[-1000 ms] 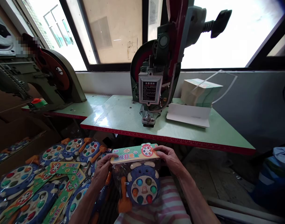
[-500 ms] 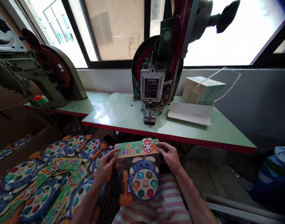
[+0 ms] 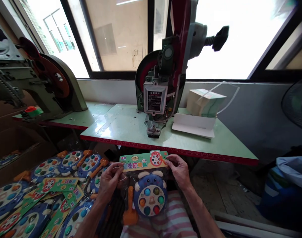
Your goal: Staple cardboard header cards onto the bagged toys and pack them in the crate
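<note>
A green and cream header card (image 3: 138, 161) with coloured lettering tops a clear plastic bag above my lap. Inside the bag lie a blue animal-shaped toy (image 3: 151, 195) with coloured round buttons and an orange toy hammer (image 3: 130, 208). My left hand (image 3: 110, 178) pinches the card and the bag's top at the left end. At the right end, my right hand (image 3: 178, 171) grips the card between thumb and fingers. The bag hangs upright between both hands, in front of the table edge.
A stapling machine (image 3: 154, 102) stands on the green table (image 3: 116, 122). To its right are a card stack (image 3: 206, 102) and a white folded box (image 3: 194, 125). Several bagged toys and loose header cards (image 3: 59, 185) lie at left. A second machine (image 3: 64, 86) stands beyond; a blue bag (image 3: 279, 188) sits right.
The camera view has shifted, so the table and machines appear lower and further left. Both hands still hold the bagged toy by its card; my left fingers are now bunched closer at the corner.
</note>
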A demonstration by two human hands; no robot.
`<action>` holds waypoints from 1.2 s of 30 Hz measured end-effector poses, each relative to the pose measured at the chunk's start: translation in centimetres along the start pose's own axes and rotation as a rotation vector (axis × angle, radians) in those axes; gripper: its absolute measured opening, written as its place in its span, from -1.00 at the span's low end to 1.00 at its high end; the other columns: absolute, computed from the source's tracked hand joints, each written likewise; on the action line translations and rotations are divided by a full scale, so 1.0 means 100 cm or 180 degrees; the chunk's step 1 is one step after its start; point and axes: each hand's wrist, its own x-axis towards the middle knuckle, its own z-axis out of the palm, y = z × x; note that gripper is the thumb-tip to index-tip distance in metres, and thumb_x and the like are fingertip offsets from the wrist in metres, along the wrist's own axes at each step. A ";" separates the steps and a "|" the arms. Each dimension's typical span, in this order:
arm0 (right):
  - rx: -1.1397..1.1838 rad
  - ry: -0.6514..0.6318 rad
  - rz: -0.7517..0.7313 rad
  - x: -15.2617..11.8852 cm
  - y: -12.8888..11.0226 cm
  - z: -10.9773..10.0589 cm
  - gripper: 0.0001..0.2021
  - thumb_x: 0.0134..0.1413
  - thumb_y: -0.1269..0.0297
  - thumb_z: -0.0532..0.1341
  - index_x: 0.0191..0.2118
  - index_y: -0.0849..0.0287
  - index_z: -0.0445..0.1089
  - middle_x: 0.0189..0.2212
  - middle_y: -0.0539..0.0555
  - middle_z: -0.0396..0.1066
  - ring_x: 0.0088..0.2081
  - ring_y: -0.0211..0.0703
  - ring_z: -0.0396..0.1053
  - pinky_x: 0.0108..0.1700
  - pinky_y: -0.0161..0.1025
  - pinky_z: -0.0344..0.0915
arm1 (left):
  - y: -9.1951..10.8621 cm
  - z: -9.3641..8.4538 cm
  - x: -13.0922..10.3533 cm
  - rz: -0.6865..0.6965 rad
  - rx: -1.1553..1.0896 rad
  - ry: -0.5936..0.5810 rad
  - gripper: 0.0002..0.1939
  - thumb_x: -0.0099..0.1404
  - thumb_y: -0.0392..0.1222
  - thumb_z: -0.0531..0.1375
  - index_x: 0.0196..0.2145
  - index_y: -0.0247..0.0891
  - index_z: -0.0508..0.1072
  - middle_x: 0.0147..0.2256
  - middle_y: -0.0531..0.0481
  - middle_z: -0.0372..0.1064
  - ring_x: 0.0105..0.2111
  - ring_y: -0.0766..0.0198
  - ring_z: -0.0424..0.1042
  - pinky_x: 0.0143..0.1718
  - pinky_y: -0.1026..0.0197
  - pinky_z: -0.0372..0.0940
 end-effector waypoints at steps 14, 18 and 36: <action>0.0165 0.0709 -0.0396 0.107 -0.063 -0.049 -0.55 -0.31 0.00 0.57 -0.38 0.14 0.43 -0.57 -0.02 0.48 -0.56 -0.21 0.38 -0.48 -0.26 0.34 | 0.052 0.105 0.136 0.0624 -0.0210 -0.0806 -0.69 0.15 0.01 0.36 -0.29 -0.19 0.39 -0.60 0.10 0.44 -0.62 0.30 0.39 -0.54 0.29 0.27; 0.0032 0.0840 -0.0485 0.140 -0.067 -0.056 -0.54 -0.36 -0.01 0.57 -0.42 0.15 0.43 -0.61 -0.02 0.45 -0.57 -0.19 0.36 -0.50 -0.23 0.32 | 0.061 0.132 0.175 0.0666 -0.0290 -0.0876 -0.69 0.10 -0.04 0.35 -0.34 -0.18 0.31 -0.66 0.15 0.36 -0.68 0.32 0.31 -0.62 0.31 0.19; -0.0011 0.0901 -0.0483 0.170 -0.064 -0.063 -0.53 -0.41 0.00 0.58 -0.41 0.18 0.46 -0.53 0.00 0.45 -0.52 -0.20 0.36 -0.49 -0.24 0.33 | 0.069 0.147 0.190 0.0589 -0.0458 -0.0940 -0.65 0.06 -0.08 0.35 -0.36 -0.15 0.22 -0.64 0.20 0.31 -0.68 0.36 0.27 -0.62 0.30 0.19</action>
